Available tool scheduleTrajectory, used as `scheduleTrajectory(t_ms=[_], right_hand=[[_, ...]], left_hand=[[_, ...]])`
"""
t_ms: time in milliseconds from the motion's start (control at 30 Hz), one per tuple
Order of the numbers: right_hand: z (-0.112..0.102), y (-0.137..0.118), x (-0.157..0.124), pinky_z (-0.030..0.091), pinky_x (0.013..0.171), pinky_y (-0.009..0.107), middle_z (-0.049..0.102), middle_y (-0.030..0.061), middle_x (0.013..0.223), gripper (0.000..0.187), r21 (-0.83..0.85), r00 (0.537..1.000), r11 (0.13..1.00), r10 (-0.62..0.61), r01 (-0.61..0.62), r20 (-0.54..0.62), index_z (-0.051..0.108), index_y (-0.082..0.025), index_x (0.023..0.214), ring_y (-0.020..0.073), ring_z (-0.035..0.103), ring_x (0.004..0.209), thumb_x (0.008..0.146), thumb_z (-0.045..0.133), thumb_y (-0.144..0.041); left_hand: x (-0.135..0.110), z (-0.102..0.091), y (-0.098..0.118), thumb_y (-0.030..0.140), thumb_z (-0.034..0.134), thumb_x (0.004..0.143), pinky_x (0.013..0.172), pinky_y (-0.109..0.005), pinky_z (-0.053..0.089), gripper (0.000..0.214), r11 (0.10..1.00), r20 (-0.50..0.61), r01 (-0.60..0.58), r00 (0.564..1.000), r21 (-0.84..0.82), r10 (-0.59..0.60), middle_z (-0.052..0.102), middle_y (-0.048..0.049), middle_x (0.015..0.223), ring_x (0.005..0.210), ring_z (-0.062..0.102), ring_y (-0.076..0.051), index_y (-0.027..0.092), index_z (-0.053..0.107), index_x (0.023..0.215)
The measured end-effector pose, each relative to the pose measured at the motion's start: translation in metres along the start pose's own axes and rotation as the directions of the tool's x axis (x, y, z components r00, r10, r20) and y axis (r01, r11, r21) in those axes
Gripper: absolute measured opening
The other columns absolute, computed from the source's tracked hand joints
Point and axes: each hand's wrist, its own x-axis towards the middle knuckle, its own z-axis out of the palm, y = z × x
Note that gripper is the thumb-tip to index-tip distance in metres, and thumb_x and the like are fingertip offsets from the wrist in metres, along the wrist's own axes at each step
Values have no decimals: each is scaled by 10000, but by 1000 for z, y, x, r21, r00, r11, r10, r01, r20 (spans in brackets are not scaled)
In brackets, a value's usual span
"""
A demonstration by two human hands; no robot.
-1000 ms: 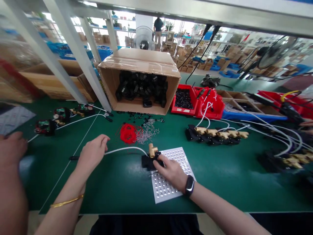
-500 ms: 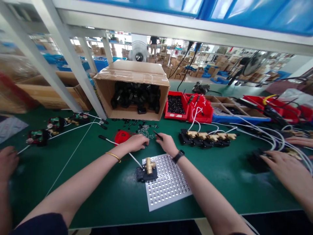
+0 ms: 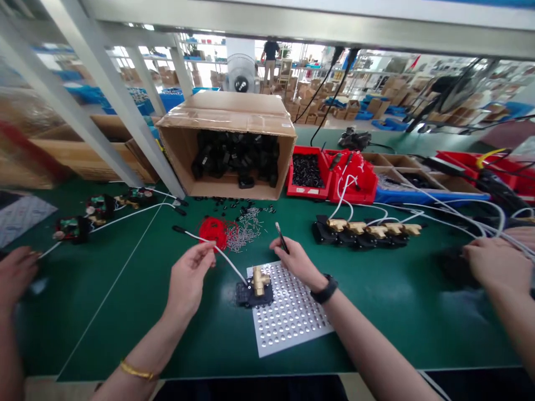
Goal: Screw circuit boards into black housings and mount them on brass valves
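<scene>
My left hand (image 3: 190, 275) is closed in a pinch, its fingertips right by the white cable (image 3: 228, 260); what lies between them is too small to make out. My right hand (image 3: 298, 262) grips a slim, dark, pen-like tool (image 3: 282, 238) with a pale end pointing up and away. Between the hands, a black housing with a brass T-shaped valve body (image 3: 259, 281) rests on the left edge of a silver dotted sheet (image 3: 292, 317). The cable runs from this valve to a black end on the table. Loose small metal pins (image 3: 246, 231) lie beside a red wire bundle (image 3: 212, 233).
A cardboard box (image 3: 234, 120) of black parts stands behind, with red bins (image 3: 309, 172) to its right. Several brass valves (image 3: 378, 228) sit in a row at right. Co-workers' hands (image 3: 499, 262) show at both sides. A metal post (image 3: 121, 111) rises at left.
My left hand has drawn back from the loose small parts toward me and left, to the cable. My right hand has shifted slightly, its tool now tilted more upright. The view has tipped down.
</scene>
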Motion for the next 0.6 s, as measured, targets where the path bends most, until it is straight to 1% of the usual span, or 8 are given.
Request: scheduleTrajectory(t_ms=[67,100,167,200,300,367,500,600], right_hand=[[6,2,-23,345,432,211,433,-52,572,152,225,988,969,71,-100,137,523,-168,907,98,392,444,878,391,-239],[10,4,-31,299,391,201,394,-69,550,150,342,973,925,97,-166,211,514,-168,903,84,330,404,871,403,-262],[17,5,-40,261,366,189,429,-64,608,152,497,955,835,106,-237,278,498,-174,939,66,296,399,847,453,-286],[19,6,-42,285,382,187,477,-46,675,166,513,963,831,93,-215,252,495,-179,965,66,340,429,836,479,-281],[21,7,-41,421,555,224,566,7,828,160,405,995,911,41,-75,91,531,-182,955,119,520,661,800,534,-223],[19,6,-39,446,672,271,593,18,810,98,309,999,950,40,-44,21,565,-173,875,156,554,766,781,553,-194],[17,3,-41,450,670,281,630,17,771,49,244,999,968,52,-52,7,592,-169,809,166,580,727,773,558,-164],[20,1,-44,453,657,278,649,28,763,99,117,999,993,-29,31,-22,603,-172,802,171,594,714,789,522,-116]], left_hand=[[-20,-1,-17,342,592,753,633,-274,499,305,965,53,210,978,-158,-204,641,-51,732,631,596,-145,108,604,950],[-25,3,-24,335,607,733,626,-278,504,284,950,122,265,961,-165,-247,654,-54,708,614,604,-148,108,619,903],[-26,14,-33,319,611,718,620,-287,512,238,947,238,289,938,-138,-251,678,-65,697,615,627,-163,113,640,833],[-24,20,-36,306,615,709,623,-290,515,214,953,281,276,931,-122,-234,687,-67,696,623,635,-169,118,649,806],[-12,33,-35,244,619,683,647,-287,514,128,978,389,200,907,-67,-159,695,-55,702,655,646,-176,139,666,738],[-7,34,-31,203,607,680,656,-283,507,81,993,436,112,895,-26,-90,686,-44,703,663,639,-172,150,665,701],[-4,29,-26,168,566,738,739,-303,480,105,992,502,-116,861,40,81,668,-42,756,738,617,-176,172,665,702],[-5,25,-29,165,525,794,808,-326,458,155,959,534,-279,820,53,209,676,-56,815,819,607,-188,184,677,773]])
